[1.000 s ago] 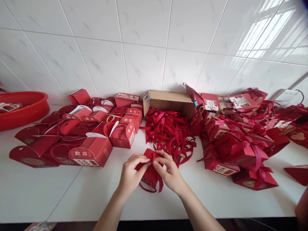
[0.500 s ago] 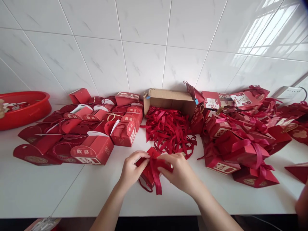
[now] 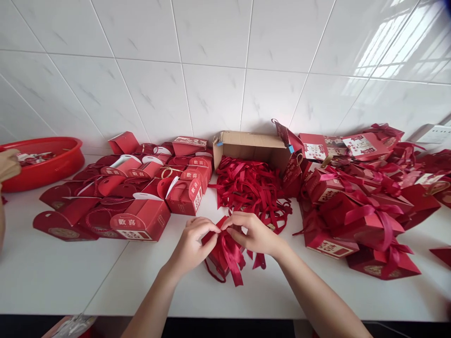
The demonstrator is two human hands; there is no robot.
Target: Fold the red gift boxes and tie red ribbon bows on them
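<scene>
A small red box (image 3: 219, 263) with a twisted cord handle sits on the white counter between my hands. Wide red ribbon (image 3: 234, 258) is looped over its top, with tails hanging down the front and to the right. My left hand (image 3: 201, 238) pinches the ribbon at the top of the box between thumb and fingers. Just right of it, the fingertips of my right hand (image 3: 246, 231) are closed on the ribbon too. The knot is partly hidden by my fingers. Behind them, a heap of loose red ribbons (image 3: 250, 188) spills from a cardboard box (image 3: 252, 138).
Rows of red boxes (image 3: 141, 218) stand at the left, and a pile of ribbon-tied boxes (image 3: 366, 223) at the right. A red basin (image 3: 52, 171) is at the far left, with another person's hand (image 3: 9, 166) beside it. White tiles rise behind.
My right hand has moved up and left to the ribbon's middle. The ribbon tails now spread further right. Another person's hand shows more at the far left, and the view has shifted slightly.
</scene>
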